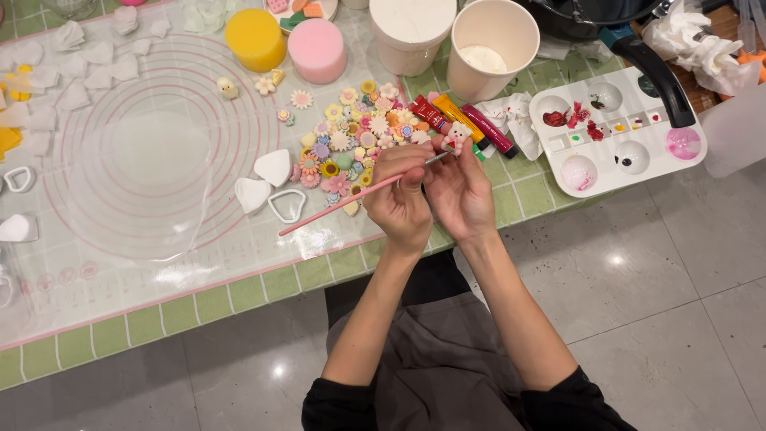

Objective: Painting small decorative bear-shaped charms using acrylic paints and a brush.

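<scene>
Hands meet over the near edge of the green-tiled table (239,295). The left hand (401,199) is clamped on a thin pink paintbrush (335,206), its fingers curled around the shaft near the bristle end, so that the long handle slants down and away to the left over the clear silicone mat (144,168). The right hand (461,191) is pinched shut on a small white figurine with red touches (458,136), held up at the fingertips, and the brush tip lies against or just beside its lower part.

Just beyond the hands lies a heap of small pastel flower charms (351,136), and right of it three paint tubes (459,124) lie side by side, red, yellow and dark pink. A white plastic palette (618,136) with round wells, some stained red, pink and black, sits at the table's right end, a black pan handle (654,72) reaching over its far corner. Behind the tubes stand two white paper cups (491,48), and to their left a pink cylinder (317,50) and a yellow cylinder (254,38). White heart-shaped pieces (273,168) lie on the mat just left of the flower heap, and more white pieces are strewn around the mat's far left side. The person wears a dark apron (447,351) over black sleeves.
</scene>
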